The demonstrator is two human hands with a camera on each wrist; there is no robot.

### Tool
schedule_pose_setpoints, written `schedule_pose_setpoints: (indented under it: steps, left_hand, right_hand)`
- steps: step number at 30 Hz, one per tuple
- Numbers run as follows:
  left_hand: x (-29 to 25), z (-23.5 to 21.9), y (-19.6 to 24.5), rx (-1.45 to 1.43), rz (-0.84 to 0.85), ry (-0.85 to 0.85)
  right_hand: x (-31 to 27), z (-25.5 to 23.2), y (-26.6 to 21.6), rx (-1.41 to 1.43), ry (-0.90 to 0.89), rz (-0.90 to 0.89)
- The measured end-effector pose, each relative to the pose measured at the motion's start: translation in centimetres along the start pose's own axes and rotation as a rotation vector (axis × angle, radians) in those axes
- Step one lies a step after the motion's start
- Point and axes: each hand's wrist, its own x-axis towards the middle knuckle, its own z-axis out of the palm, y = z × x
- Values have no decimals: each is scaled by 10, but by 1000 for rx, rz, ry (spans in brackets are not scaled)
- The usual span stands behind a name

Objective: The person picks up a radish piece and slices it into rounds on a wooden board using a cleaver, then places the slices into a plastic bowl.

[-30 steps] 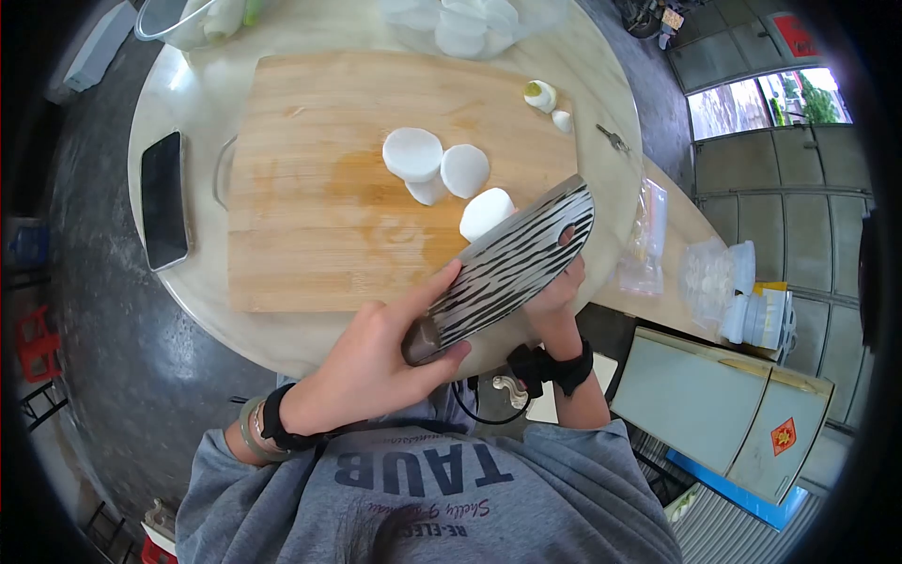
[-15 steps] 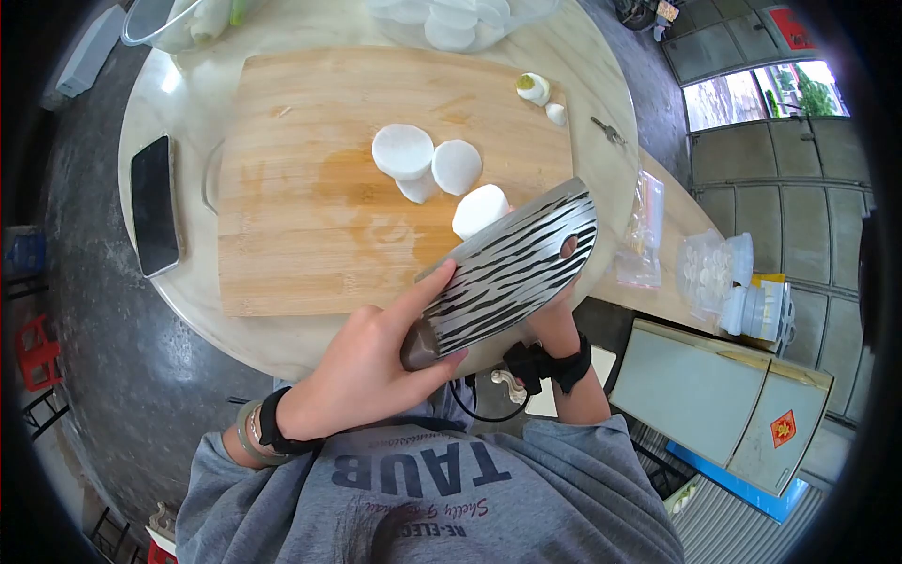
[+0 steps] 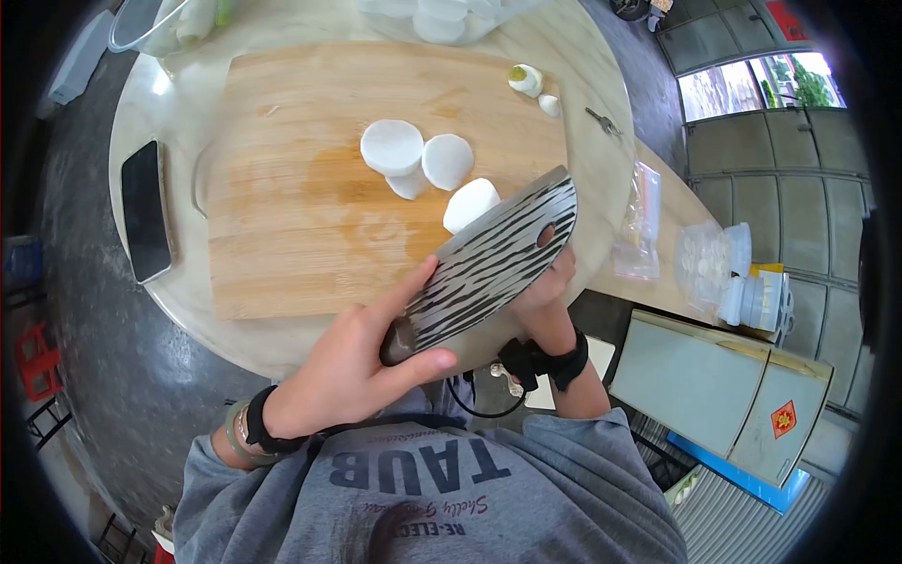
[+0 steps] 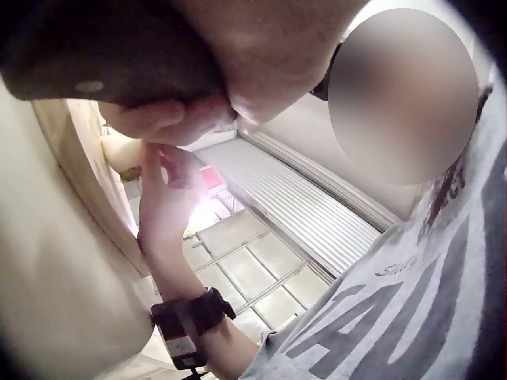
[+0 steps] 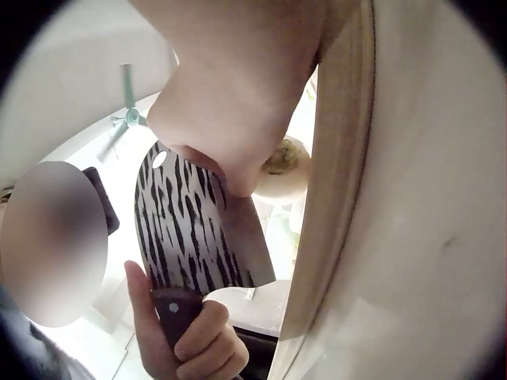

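Note:
My left hand (image 3: 343, 367) grips the dark handle of a cleaver (image 3: 493, 258), forefinger extended along its striped blade. The blade slants up to the right, over the cutting board's (image 3: 282, 216) near right edge. Partly behind it, my right hand (image 3: 548, 287) seems to hold a thick white radish piece (image 3: 470, 205); the blade hides most of that contact. In the right wrist view, fingers of my right hand (image 5: 230, 103) lie by the radish's brownish end (image 5: 283, 162) and the cleaver (image 5: 186, 229). Three round white slices (image 3: 392, 147) lie overlapping on the board.
Two small radish ends (image 3: 526, 81) lie at the board's far right, a key (image 3: 603, 121) beyond them. A phone (image 3: 146, 211) is at the left. Bowls (image 3: 141, 42) stand at the far edge; plastic bags (image 3: 639, 226) and containers are to the right.
The head view has shifted, so the board and table appear slightly further left and up. The left thumb looks straighter beside the handle; both hands keep nearly the same hold.

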Motion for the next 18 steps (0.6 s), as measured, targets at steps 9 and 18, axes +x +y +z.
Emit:
schedule_pose_setpoints:
  steps: [9,18]
  left_hand:
    - [-6,-19,15,-10,-216,-109]
    - [-21,-27,24,50,-402,-121]
  right_hand:
    - [12,-2,-3,-35,28,-55]
    - [15,-4,-6,-46,4,1]
